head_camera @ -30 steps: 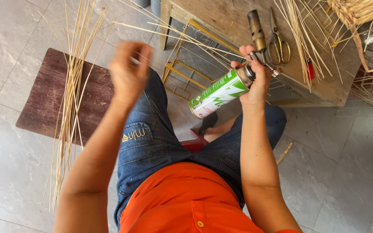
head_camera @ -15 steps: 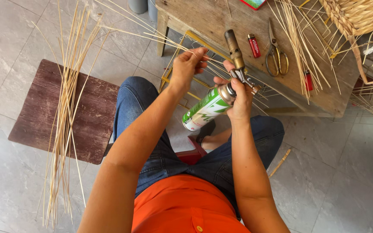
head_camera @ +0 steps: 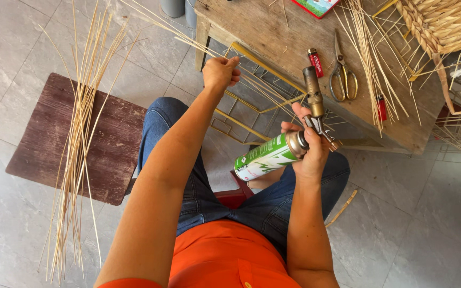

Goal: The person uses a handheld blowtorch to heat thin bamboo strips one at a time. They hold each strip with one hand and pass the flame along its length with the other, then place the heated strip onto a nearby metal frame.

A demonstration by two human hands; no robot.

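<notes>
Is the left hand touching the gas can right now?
Apart. The head view shows the left hand gripping thin reeds up by the table, with open floor between it and the gas can in the right hand.

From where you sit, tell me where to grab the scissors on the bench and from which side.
Take the scissors by the yellow loop handles at the end nearer you, coming in from the bench's front edge. The blades point away, and the loops lie flat and open, clear of the two red lighters beside them. Your right hand holds the gas torch; the left hand grips reeds.

Scissors (head_camera: 342, 80), 2 lighters, woven basket (head_camera: 444, 24)
</notes>
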